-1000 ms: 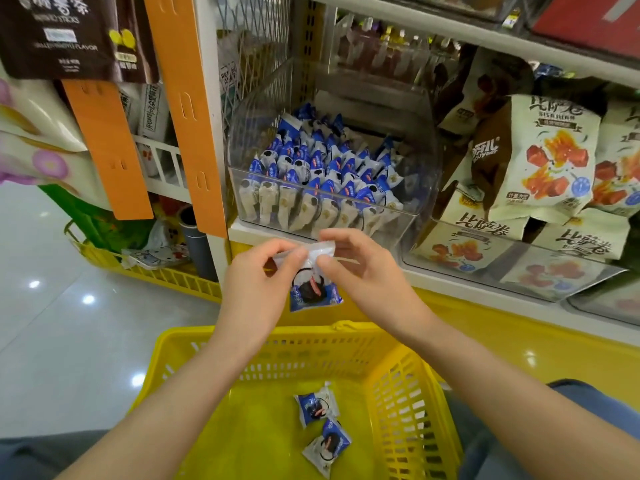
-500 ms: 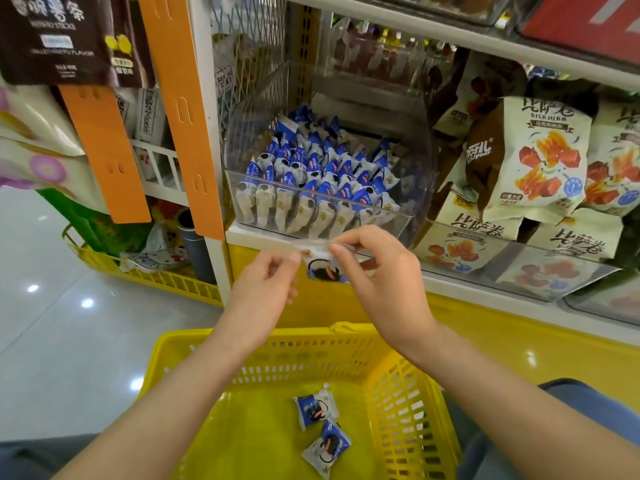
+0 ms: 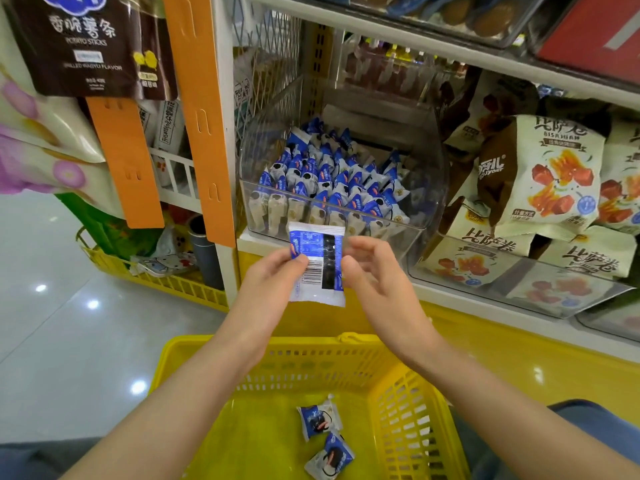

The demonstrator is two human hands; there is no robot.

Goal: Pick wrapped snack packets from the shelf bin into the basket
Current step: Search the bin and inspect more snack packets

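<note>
Yellow basket (image 3: pixel 242 344) sits below, clear shelf bin (image 3: pixel 420 202) above. Left hand (image 3: pixel 273 271) pinches the packet (image 3: pixel 317 268) above the far rim, right hand (image 3: pixel 375 271) loose-fingered beside it. Best bet: bring it nearer, lower, then let go.

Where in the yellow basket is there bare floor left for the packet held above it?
The basket floor is bare to the left of the two packets already inside. A narrower bare strip lies between them and the right wall. The shelf bin is crowded, packed with packets.
</note>
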